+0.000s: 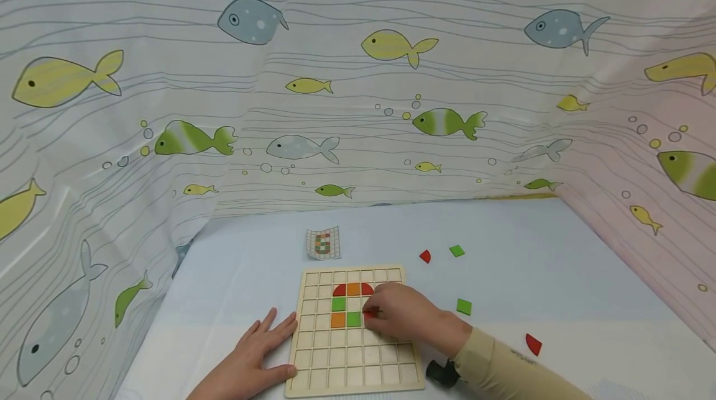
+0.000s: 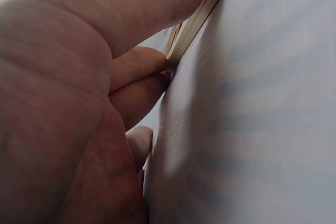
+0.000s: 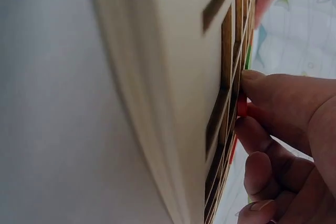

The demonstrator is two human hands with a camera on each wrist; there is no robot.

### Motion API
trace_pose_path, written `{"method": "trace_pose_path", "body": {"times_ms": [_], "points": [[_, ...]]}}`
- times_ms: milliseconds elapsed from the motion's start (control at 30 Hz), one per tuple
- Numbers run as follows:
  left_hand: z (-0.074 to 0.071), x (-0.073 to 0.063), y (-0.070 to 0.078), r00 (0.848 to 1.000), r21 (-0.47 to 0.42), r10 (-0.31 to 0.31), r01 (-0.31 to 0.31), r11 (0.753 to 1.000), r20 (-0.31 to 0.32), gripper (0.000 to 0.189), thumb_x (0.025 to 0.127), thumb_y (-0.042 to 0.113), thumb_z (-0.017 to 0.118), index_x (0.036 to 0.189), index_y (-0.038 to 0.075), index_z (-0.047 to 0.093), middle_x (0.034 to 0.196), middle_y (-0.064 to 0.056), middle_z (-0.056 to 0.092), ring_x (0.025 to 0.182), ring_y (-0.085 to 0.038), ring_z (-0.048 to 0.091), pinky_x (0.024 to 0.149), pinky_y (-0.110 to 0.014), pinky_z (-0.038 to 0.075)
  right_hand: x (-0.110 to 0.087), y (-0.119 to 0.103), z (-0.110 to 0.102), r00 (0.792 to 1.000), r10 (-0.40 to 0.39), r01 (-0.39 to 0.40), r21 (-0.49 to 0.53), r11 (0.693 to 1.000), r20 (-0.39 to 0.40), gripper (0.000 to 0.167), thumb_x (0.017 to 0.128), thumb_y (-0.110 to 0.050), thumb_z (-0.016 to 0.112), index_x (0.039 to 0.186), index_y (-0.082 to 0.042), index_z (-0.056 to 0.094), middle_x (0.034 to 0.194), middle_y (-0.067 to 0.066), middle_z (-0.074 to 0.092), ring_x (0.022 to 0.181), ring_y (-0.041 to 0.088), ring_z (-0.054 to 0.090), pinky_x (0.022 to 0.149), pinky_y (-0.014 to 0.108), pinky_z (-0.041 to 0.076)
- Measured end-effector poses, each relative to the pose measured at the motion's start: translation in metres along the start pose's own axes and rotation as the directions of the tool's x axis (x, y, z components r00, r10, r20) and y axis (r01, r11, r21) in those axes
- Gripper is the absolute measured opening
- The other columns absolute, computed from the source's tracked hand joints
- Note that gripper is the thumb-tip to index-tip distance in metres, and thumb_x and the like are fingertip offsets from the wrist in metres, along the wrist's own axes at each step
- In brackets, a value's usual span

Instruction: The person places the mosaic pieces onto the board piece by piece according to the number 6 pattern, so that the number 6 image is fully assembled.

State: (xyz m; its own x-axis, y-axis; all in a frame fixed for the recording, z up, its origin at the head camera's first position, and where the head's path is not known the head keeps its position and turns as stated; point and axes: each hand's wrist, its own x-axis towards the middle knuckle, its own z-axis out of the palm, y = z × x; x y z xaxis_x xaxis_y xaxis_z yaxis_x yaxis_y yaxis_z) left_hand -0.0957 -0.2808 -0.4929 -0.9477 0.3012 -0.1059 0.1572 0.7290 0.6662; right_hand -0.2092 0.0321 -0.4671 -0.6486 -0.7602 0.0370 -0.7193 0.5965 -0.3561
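A wooden grid board (image 1: 328, 359) lies on the table, its square recesses partly filled with colored tiles. Along its left edge rests my left hand (image 1: 254, 353), fingers spread, with fingertips and thumb touching the side. My right hand (image 1: 405, 313) reaches over the board's right part and pinches a red piece (image 3: 242, 106) between thumb and fingers, down at the grid. In the head view the fingers hide most of that piece. A green square tile (image 1: 353, 319) sits just left of it, beside an orange tile (image 1: 338, 320). Red rounded pieces (image 1: 339, 290) flank another orange tile (image 1: 353, 289) in the upper row.
A small pattern card (image 1: 323, 243) lies beyond the board. To the right are loose green tiles (image 1: 463, 307) and red quarter-circle pieces (image 1: 533, 345). Under the right wrist is a black object (image 1: 442, 374). Fish-printed cloth (image 1: 358, 108) walls in the table's back and sides.
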Motion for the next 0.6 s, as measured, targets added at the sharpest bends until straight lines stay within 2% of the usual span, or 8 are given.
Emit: {"method": "trace_pose_path", "body": {"times_ms": [233, 300, 400, 533, 600], "points": [[-0.0001, -0.0004, -0.0009, 1.000, 0.003, 0.010, -0.010, 1.000, 0.001, 0.084, 0.085, 0.057, 0.070, 0.150, 0.009, 0.044, 0.157, -0.002, 0.036, 0.148, -0.039, 0.009, 0.099, -0.005, -0.012, 0.0022, -0.0008, 0.0016, 1.000, -0.006, 0.006, 0.016, 1.000, 0.011, 0.015, 0.087, -0.031, 0.078, 0.098, -0.021, 0.080, 0.082, -0.020, 0.061, 0.073, -0.001, 0.051, 0.071, 0.020, 0.048], [-0.0004, -0.0001, -0.0004, 1.000, -0.011, -0.002, 0.003, 1.000, 0.005, 0.085, 0.084, 0.056, 0.071, 0.150, 0.010, 0.044, 0.157, -0.001, 0.035, 0.148, -0.038, 0.008, 0.103, -0.012, -0.010, 0.0019, -0.0012, 0.0012, 1.000, -0.015, 0.014, 0.023, 1.000, 0.006, 0.015, 0.087, -0.030, 0.078, 0.098, -0.020, 0.080, 0.083, -0.019, 0.063, 0.074, -0.002, 0.052, 0.072, 0.020, 0.048], [-0.0006, 0.0006, 0.0006, 1.000, -0.024, -0.019, 0.019, 1.000, 0.011, 0.085, 0.084, 0.056, 0.071, 0.150, 0.010, 0.044, 0.158, -0.001, 0.035, 0.149, -0.038, 0.007, 0.111, -0.032, -0.005, 0.0012, -0.0018, 0.0009, 1.000, -0.031, 0.031, 0.028, 0.999, 0.002, 0.015, 0.087, -0.028, 0.078, 0.099, -0.020, 0.080, 0.084, -0.018, 0.064, 0.074, -0.003, 0.052, 0.070, 0.019, 0.048], [-0.0009, 0.0012, 0.0020, 0.999, -0.025, -0.031, 0.032, 0.999, 0.018, 0.086, 0.083, 0.056, 0.072, 0.151, 0.010, 0.043, 0.158, -0.001, 0.034, 0.149, -0.038, 0.007, 0.112, -0.055, 0.001, -0.0013, -0.0020, -0.0010, 1.000, -0.022, 0.021, 0.043, 0.999, 0.008, 0.019, 0.087, -0.028, 0.078, 0.104, -0.019, 0.079, 0.088, -0.017, 0.066, 0.076, -0.002, 0.054, 0.072, 0.020, 0.049], [-0.0011, 0.0016, 0.0027, 0.999, -0.026, -0.037, 0.038, 0.999, 0.023, 0.086, 0.083, 0.056, 0.071, 0.151, 0.011, 0.043, 0.158, -0.001, 0.034, 0.149, -0.038, 0.006, 0.112, -0.057, 0.001, -0.0043, -0.0012, -0.0029, 1.000, -0.008, 0.007, 0.060, 0.998, 0.009, 0.024, 0.087, -0.027, 0.078, 0.110, -0.018, 0.078, 0.094, -0.015, 0.068, 0.082, -0.001, 0.057, 0.076, 0.021, 0.051]]}}
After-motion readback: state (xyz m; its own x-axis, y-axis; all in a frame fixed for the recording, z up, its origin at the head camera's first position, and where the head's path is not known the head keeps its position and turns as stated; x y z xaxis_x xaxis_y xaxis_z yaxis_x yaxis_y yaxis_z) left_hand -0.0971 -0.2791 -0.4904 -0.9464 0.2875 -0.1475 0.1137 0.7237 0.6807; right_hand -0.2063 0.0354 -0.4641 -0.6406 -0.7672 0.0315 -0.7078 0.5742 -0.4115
